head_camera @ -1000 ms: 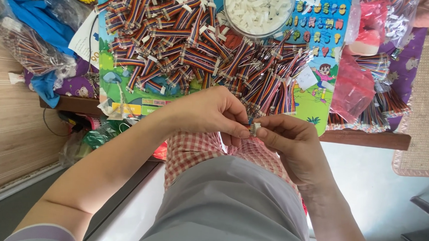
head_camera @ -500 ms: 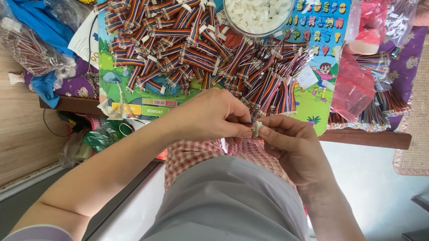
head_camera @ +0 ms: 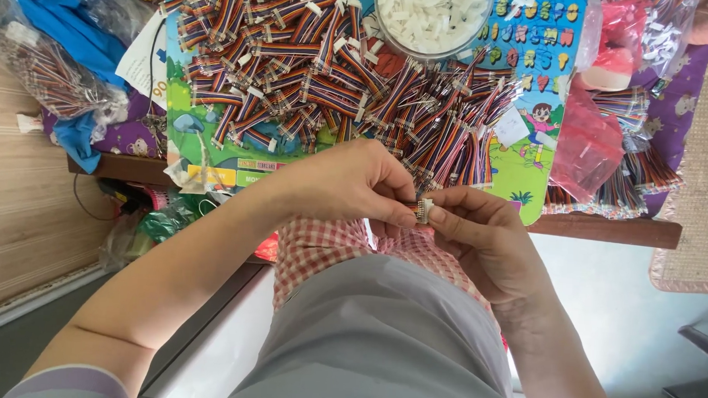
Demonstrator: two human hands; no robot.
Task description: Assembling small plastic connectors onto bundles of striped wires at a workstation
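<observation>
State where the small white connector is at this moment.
In the head view, the small white connector sits centre frame, pinched between the left hand and right hand, just below the multicoloured wire pile.

two hands, one bowl, countless cables

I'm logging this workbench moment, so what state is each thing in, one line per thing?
Left hand: pinching the short rainbow ribbon cable.
Right hand: fingertips on the small white plastic connector at the cable's end.
Clear round bowl: uncovered, full of white connectors.
Pile of rainbow ribbon cables: loose, heaped on the colourful mat.
Red plastic bag: crumpled, lying flat.
</observation>
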